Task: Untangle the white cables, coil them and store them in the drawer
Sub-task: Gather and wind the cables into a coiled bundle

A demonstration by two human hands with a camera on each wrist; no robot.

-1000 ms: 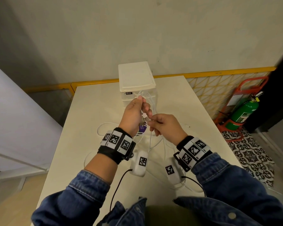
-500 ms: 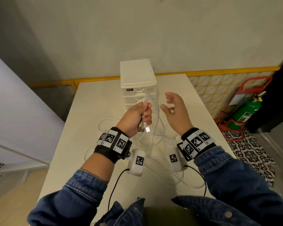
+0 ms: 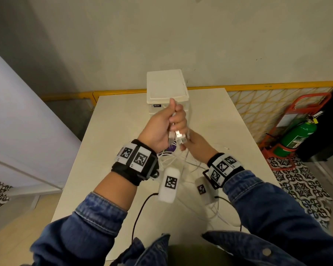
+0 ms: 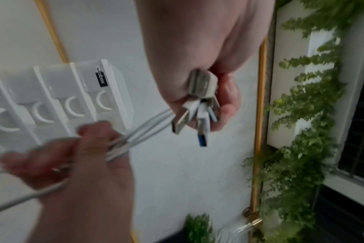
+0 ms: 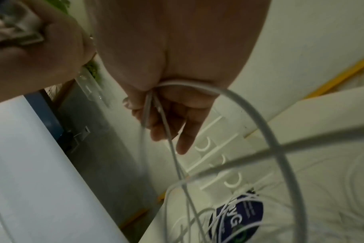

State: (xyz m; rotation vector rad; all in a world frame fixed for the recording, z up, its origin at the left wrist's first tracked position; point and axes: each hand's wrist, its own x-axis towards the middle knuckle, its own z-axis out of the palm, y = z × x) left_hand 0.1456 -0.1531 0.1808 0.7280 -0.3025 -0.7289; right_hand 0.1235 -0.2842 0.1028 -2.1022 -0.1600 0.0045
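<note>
My left hand is raised in front of the white drawer unit and grips a bunch of white cable ends; their USB plugs stick out below the fist. In the left wrist view several plugs fan out of the curled fingers. My right hand sits just below and holds the white cables that hang down to the table. Strands run through its fingers and loop on the table around a purple label. All drawers look closed.
The white table carries loose cable loops near my right forearm. A yellow rail runs behind the table. A green fire extinguisher in a red stand is on the floor at the right. A pale partition stands at the left.
My left hand has lifted the plug bunch higher, toward the drawer unit. My right hand, open and apart half a second ago, has come back under the left and taken hold of the hanging cables.
</note>
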